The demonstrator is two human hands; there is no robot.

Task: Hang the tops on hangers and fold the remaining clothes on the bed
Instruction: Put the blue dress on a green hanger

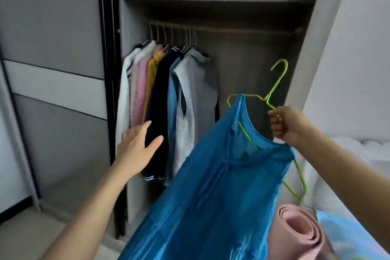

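Blue top [221, 175], centre frame, hangs on a green hanger [274, 86] pinched by the right hand [285, 126]. Left hand [137, 145], fingers spread, reaches toward the hung clothes [168, 101]. Hanging step; next, hook onto the rail [242, 29].

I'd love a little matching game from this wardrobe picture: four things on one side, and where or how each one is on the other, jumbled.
Things:
1. blue top
2. green hanger
3. pink mat
4. left hand

States:
A. rolled up, at the lower right
B. open, fingers straight, at the dark garment on the rail
C. draped over the hanger
D. gripped by the right hand

Pairs: 1-C, 2-D, 3-A, 4-B
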